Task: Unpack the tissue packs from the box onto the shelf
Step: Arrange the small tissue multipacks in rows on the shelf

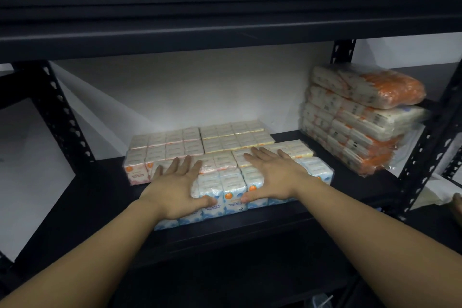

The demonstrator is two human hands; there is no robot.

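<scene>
A blue-and-white tissue pack [232, 187] lies at the front of the black shelf board [100, 197]. My left hand [175, 185] and my right hand [271, 176] both rest flat on top of it, fingers straight and spread, thumbs against its front face. Behind it lie more flat tissue packs [200, 140] in pink and yellow wrap. At the right end of the shelf stands a leaning stack of orange tissue packs [355, 117]. The box is not in view.
The upper shelf beam [225, 25] hangs low over the opening. Perforated black uprights [60, 112] stand at the left and right [425, 147]. A white wall backs the shelf. White plastic wrap [440, 192] lies beyond the right upright.
</scene>
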